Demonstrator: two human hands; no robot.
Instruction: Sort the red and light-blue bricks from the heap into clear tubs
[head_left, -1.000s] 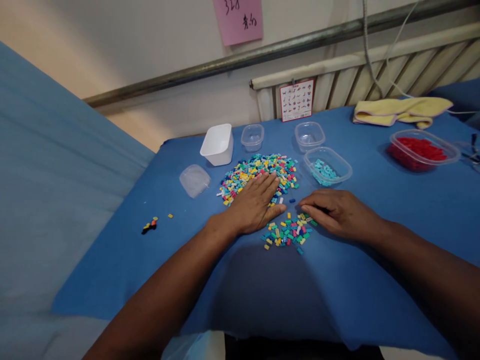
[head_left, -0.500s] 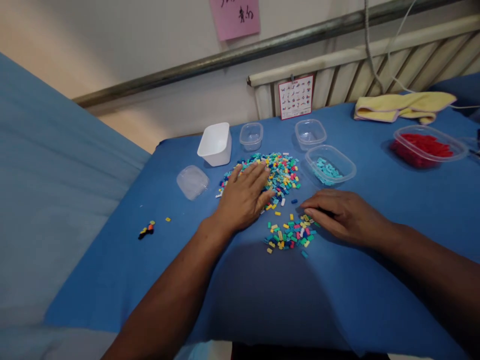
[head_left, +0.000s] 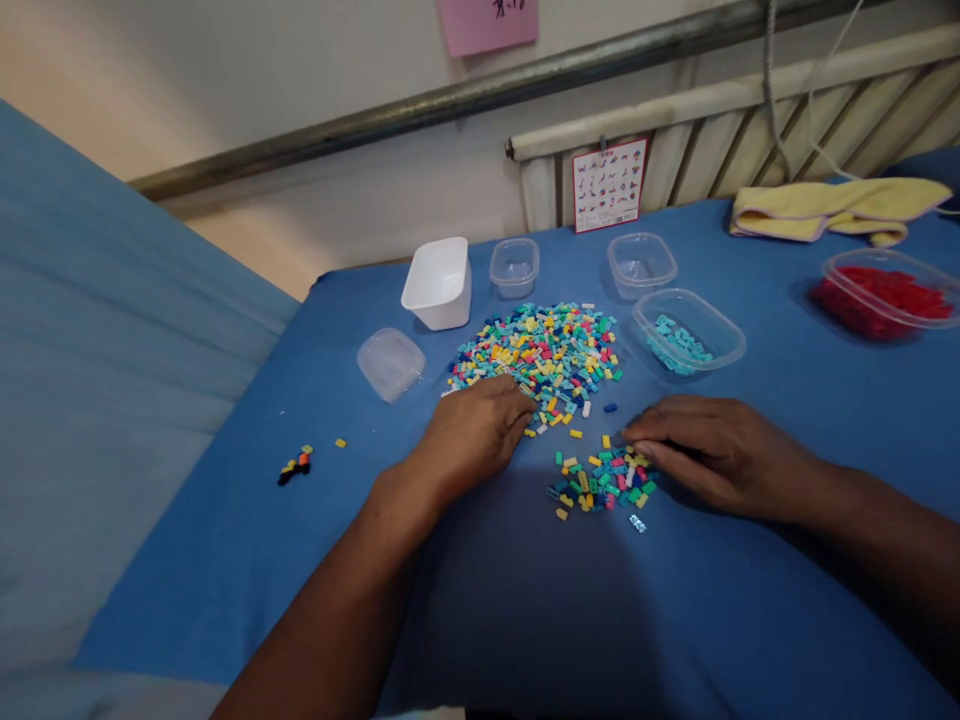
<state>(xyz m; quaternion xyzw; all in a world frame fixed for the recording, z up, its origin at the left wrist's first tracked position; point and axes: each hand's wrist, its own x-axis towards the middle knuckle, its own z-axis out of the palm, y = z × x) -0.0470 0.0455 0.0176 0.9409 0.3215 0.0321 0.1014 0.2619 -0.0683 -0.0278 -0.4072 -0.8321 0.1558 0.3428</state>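
Observation:
My left hand point(head_left: 478, 432) rests at the near edge of a big heap of small coloured building bricks point(head_left: 544, 345). Its fingers are curled in, and whatever they may hold is hidden. My right hand point(head_left: 712, 450) is beside a smaller cluster of the same bricks point(head_left: 600, 480), touching its right side. Thumb and fingers are pressed together there; I cannot make out anything between them. A light-blue brick point(head_left: 637, 523) lies just in front of the cluster. A clear tub point(head_left: 724, 350) with turquoise bricks point(head_left: 679, 345) stands beyond my right hand.
At the back stand a white tub point(head_left: 440, 285) and clear tubs point(head_left: 514, 268) point(head_left: 641, 265). A clear lid point(head_left: 391, 364) lies left of the heap, with a few joined dark bricks point(head_left: 294, 468) farther left. Red bricks point(head_left: 885, 300) fill a tub at right, near a yellow cloth point(head_left: 840, 210).
My left hand has drawn back from on top of the heap toward me, its spread fingers now curled. My right hand stays by the small cluster. The view has shifted slightly.

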